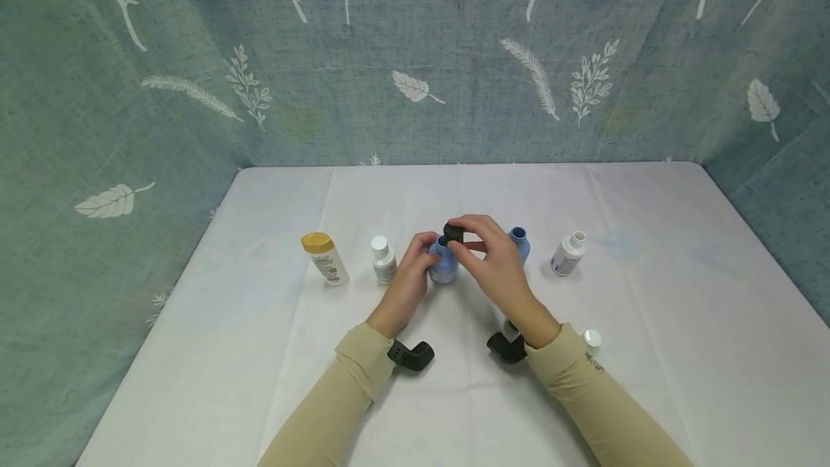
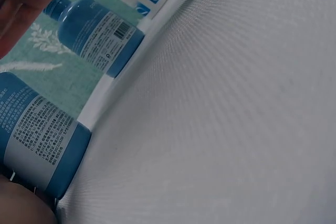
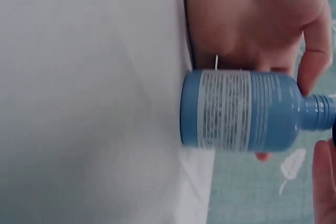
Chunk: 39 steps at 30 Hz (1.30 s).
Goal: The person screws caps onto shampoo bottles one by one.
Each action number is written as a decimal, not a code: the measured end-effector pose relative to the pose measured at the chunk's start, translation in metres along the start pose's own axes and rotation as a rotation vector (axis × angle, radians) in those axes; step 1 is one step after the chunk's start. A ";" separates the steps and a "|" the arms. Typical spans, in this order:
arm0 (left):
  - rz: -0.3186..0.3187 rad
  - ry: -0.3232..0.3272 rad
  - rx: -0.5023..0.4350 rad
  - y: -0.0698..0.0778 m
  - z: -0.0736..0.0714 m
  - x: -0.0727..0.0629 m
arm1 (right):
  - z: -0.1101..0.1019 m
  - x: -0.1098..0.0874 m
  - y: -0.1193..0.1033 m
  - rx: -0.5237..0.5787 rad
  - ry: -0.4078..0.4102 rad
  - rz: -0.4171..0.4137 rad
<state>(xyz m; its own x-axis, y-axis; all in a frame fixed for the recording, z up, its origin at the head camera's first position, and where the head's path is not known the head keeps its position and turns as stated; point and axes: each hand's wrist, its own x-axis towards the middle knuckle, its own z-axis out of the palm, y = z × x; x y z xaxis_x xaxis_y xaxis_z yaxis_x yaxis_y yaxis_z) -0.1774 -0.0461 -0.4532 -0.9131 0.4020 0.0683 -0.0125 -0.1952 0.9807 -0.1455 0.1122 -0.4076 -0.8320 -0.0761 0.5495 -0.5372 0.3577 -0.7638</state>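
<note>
Near the middle of the table, my left hand [image 1: 405, 285] grips the body of a blue bottle [image 1: 444, 270], which stands upright. Its threaded neck is uncapped in the right wrist view, with a label across the blue bottle's body [image 3: 226, 111]. My right hand [image 1: 496, 263] pinches a black cap [image 1: 453, 233] between thumb and fingers at the bottle's mouth; whether the cap touches the rim I cannot tell. Just beyond the right hand stands a second blue bottle [image 1: 522, 245] without a cap, partly hidden by that hand.
A white bottle with a yellow cap [image 1: 328, 262] and a white-capped bottle [image 1: 384, 262] stand left. An uncapped white bottle [image 1: 567, 256] stands right. A white cap [image 1: 592, 339] lies by the right sleeve. Black wrist devices [image 1: 415, 357] sit at both cuffs.
</note>
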 end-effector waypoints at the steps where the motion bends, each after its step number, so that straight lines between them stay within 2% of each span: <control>1: -0.001 -0.002 -0.001 0.000 0.000 0.000 | 0.002 0.000 0.000 0.000 0.005 0.004; 6: -0.015 -0.026 -0.003 0.006 0.003 -0.004 | 0.008 -0.001 -0.006 0.043 0.017 0.020; 12: 0.037 -0.050 -0.021 0.020 0.005 -0.008 | 0.008 0.002 -0.023 0.090 0.002 -0.003; 23: 0.047 -0.040 -0.029 0.017 0.006 -0.006 | 0.007 0.000 -0.022 0.086 -0.016 0.016; 30: 0.035 -0.042 -0.015 0.018 0.006 -0.008 | 0.004 -0.002 -0.025 0.056 -0.044 0.084; 32: 0.032 -0.040 -0.016 0.019 0.007 -0.008 | 0.004 -0.002 -0.023 0.053 -0.045 0.104; 36: 0.034 -0.036 -0.010 0.021 0.007 -0.007 | 0.008 -0.002 -0.003 0.061 -0.042 0.124; 39: 0.035 -0.029 -0.011 0.013 0.004 -0.004 | 0.011 -0.003 0.010 0.063 -0.036 0.145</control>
<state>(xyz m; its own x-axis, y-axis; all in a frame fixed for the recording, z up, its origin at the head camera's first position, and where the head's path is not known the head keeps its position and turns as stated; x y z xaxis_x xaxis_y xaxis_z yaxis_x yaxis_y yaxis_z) -0.1720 -0.0468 -0.4400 -0.9008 0.4207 0.1081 0.0144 -0.2198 0.9754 -0.1504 0.1060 -0.4208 -0.9052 -0.0621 0.4203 -0.4180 0.3080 -0.8546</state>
